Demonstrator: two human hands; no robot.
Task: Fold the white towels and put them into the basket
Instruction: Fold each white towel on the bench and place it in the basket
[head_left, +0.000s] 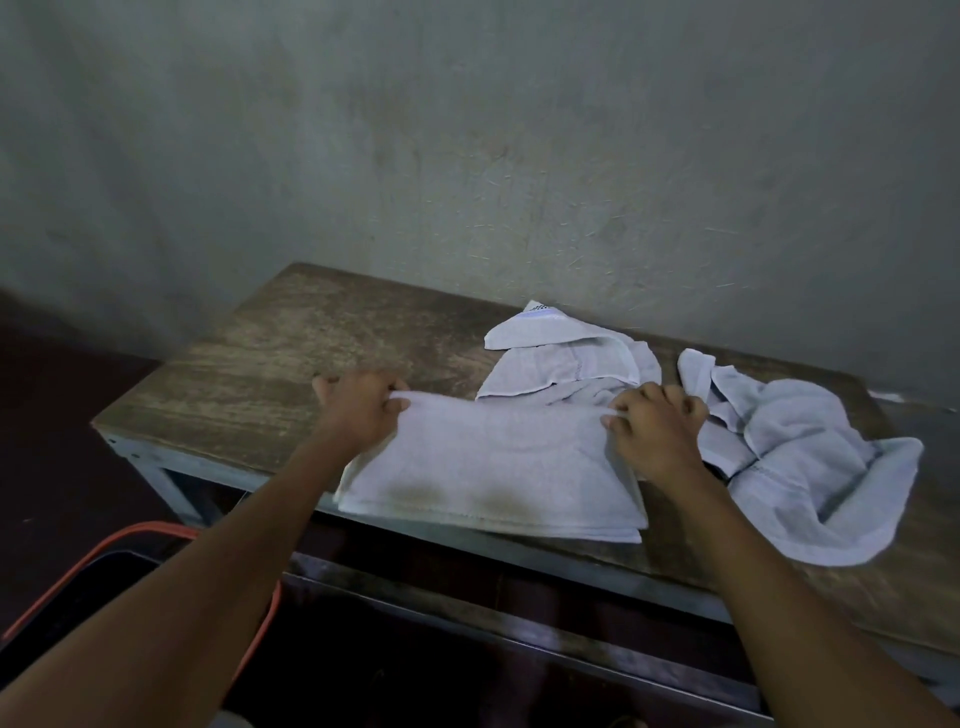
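A white towel (493, 467), folded into a wide band with two dark stains near its front edge, lies across the front of the wooden table (291, 353). My left hand (358, 410) pinches its far left corner. My right hand (657, 434) pinches its far right corner. Behind it lies a second white towel (566, 358), loosely folded over. A third one (810, 467) is crumpled at the right and hangs over the table's front edge. The basket (171, 530), dark with an orange rim, sits on the floor at the lower left, partly hidden by my left forearm.
A grey plastered wall (467, 156) rises right behind the table. The table's left half shows bare worn wood. Its metal frame and a lower rail (467, 587) run below the front edge. The floor to the left is dark.
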